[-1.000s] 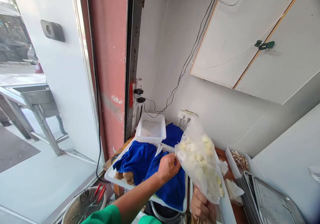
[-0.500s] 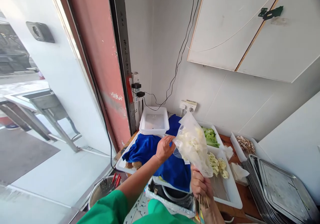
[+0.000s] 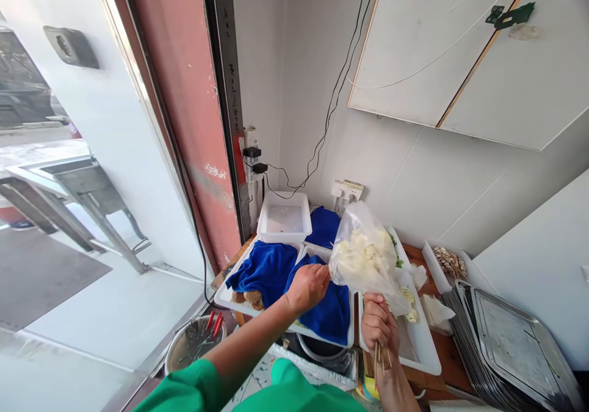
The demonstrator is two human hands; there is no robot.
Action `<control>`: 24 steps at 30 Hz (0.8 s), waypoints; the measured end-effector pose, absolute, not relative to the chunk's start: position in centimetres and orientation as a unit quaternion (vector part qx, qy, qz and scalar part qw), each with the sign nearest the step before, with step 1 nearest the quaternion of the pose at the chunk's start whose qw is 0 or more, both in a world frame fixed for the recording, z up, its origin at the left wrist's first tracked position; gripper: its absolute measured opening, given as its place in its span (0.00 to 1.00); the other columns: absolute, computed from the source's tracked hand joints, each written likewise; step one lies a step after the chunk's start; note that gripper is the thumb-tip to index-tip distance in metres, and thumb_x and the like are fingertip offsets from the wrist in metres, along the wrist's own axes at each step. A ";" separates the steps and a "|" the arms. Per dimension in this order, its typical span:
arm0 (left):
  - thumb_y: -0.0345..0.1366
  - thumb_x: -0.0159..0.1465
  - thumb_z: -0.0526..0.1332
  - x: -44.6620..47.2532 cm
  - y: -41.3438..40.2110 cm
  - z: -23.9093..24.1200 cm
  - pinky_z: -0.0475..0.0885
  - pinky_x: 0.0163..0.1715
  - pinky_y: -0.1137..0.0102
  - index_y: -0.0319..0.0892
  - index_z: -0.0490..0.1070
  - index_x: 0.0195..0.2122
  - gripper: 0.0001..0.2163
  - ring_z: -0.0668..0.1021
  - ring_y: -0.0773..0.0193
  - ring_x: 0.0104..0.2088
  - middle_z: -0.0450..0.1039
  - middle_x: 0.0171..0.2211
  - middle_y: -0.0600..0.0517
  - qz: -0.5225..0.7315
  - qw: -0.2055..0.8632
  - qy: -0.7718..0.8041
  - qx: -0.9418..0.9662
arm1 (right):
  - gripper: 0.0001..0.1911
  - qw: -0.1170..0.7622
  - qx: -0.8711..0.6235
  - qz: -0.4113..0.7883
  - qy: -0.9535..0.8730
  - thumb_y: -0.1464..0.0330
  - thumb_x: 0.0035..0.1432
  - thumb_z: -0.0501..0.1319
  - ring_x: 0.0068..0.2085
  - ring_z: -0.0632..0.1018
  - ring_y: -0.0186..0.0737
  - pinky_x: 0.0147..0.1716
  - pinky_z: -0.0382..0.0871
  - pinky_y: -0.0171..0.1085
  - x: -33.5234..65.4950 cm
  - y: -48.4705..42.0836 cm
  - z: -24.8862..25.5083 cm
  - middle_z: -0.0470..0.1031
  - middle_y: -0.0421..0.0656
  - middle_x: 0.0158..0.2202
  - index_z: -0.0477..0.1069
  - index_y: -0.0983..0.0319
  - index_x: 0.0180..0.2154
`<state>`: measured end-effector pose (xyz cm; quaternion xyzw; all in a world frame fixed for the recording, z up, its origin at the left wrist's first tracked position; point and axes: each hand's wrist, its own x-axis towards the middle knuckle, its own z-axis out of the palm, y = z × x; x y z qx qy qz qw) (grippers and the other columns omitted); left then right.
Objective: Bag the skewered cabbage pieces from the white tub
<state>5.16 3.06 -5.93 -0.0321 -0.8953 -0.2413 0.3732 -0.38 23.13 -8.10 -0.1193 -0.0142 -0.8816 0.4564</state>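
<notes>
My right hand (image 3: 380, 326) grips a bundle of wooden skewers (image 3: 381, 358) by their lower ends. Their upper part, with pale yellow-white food on it, is inside a clear plastic bag (image 3: 365, 255) held up above the trays. My left hand (image 3: 308, 285) pinches the bag's left edge. Both hands hover over white trays: one covered by a blue cloth (image 3: 322, 314), and one to the right (image 3: 421, 350) with pale vegetable skewers lying in it.
A second blue-cloth tray (image 3: 264, 268) lies left, with an empty white tub (image 3: 284, 217) behind it. Stacked steel trays (image 3: 510, 350) sit at right, a small tray of skewers (image 3: 448, 263) behind them. A steel pot with red-handled tools (image 3: 196, 341) stands lower left. Wall sockets and cables hang behind.
The bag with the skewers has tipped slightly more upright and to the right. My left hand dropped a little, still on the bag's edge. The view shifted slightly.
</notes>
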 end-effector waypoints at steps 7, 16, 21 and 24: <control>0.45 0.63 0.53 6.7 1.4 -7.8 0.70 0.37 0.65 0.40 0.72 0.38 0.15 0.75 0.61 0.32 0.74 0.31 0.48 -0.440 0.424 -0.792 0.011 | 0.12 0.441 -0.116 -0.867 0.200 0.62 0.57 0.59 0.12 0.33 0.14 0.10 0.31 0.19 0.7 23.6 -8.5 0.42 0.23 0.17 0.56 0.58 0.29; 0.55 0.59 0.59 2.0 -0.9 -6.0 0.72 0.43 0.61 0.37 0.72 0.47 0.26 0.78 0.53 0.43 0.77 0.41 0.41 -0.893 0.088 -0.441 0.006 | 0.20 0.623 -0.202 -0.743 -0.142 0.72 0.62 0.54 0.09 0.46 0.12 0.12 0.58 0.20 1.0 23.8 -9.4 0.46 0.27 0.16 0.47 0.58 0.22; 0.50 0.52 0.69 2.1 -0.2 -6.2 0.69 0.32 0.70 0.36 0.75 0.36 0.21 0.76 0.63 0.30 0.76 0.29 0.48 -0.884 0.152 -0.442 -0.017 | 0.17 0.644 -0.205 -0.704 -0.218 0.78 0.62 0.52 0.10 0.55 0.17 0.10 0.58 0.20 0.9 23.0 -8.0 0.52 0.30 0.18 0.51 0.60 0.22; 0.46 0.44 0.75 2.1 -0.6 -6.7 0.66 0.28 0.73 0.35 0.75 0.28 0.20 0.71 0.69 0.25 0.73 0.23 0.52 -0.867 0.200 -0.457 -0.012 | 0.17 0.659 -0.218 -0.687 -0.215 0.80 0.62 0.49 0.11 0.57 0.18 0.07 0.55 0.19 0.8 22.8 -7.2 0.52 0.31 0.18 0.52 0.61 0.22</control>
